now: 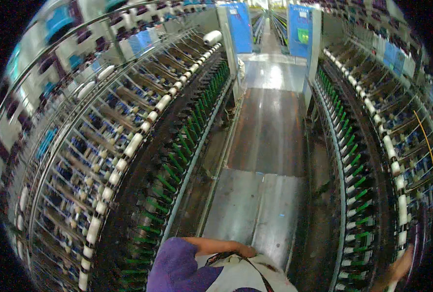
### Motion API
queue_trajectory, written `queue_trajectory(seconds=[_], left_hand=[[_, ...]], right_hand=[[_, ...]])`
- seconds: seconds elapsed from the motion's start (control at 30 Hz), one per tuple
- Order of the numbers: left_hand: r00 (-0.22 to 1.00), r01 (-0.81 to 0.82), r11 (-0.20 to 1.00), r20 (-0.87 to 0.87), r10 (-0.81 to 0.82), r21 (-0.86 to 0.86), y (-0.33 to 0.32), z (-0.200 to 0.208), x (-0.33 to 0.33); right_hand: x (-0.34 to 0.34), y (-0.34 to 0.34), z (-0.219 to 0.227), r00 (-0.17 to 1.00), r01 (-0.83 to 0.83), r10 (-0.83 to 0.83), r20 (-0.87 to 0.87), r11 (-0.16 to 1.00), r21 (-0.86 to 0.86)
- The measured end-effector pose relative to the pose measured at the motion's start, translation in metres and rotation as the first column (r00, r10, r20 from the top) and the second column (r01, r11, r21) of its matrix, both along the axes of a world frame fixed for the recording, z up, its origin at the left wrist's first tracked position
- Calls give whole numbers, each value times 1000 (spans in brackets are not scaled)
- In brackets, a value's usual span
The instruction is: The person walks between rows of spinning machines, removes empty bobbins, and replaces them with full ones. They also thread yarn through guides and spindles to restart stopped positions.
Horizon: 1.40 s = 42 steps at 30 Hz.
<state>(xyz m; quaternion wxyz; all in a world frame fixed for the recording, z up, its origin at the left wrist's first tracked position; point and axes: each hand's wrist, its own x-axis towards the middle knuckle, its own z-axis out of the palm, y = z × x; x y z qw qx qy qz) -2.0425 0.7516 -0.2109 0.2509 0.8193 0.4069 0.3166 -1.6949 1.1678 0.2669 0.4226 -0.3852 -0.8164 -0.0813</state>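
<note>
My left arm, in a purple sleeve (172,265), bends across my front. My left hand (245,250) rests against the light-coloured apron (255,277) at my waist, its fingers mostly hidden. At the lower right, my right hand (400,265) is beside the white rollers (402,209) of the right spinning frame; motion blur hides how its fingers lie. Below those rollers stands a row of green bobbins (357,192), several with white yarn wound low on them.
On the left runs another spinning frame with green bobbins (170,177) and white rollers (121,164). A white yarn package (212,38) sits on its far top. A metal-plated aisle (236,204) lies between the frames. Blue cabinets (238,29) flank its far end.
</note>
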Motion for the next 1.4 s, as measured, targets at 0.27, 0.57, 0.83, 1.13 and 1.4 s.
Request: queue_trajectory(seconds=[0.27,0.57,0.83,1.13,1.4], left_hand=[[921,133,374,254,296,-918,45,134,-120],[219,-429,416,355,909,-802,152,163,-443],[-367,-193,-254,-171,915,-948,51,132,-511],[-213,43,-373,-373,903,-927,-5,116,-572],[-231,-252,203,262,937,-946,214,97,-841]], right_hand=[[-206,-83,-220,783,-193,541,306,679,-708],[-358,-2,-292,820,237,553,144,-99,-967],[-589,96,-232,753,298,658,-27,-376,-877],[-746,111,-251,387,431,915,111,-73,-899],[-887,181,-289,570,521,773,278,-78,-850]])
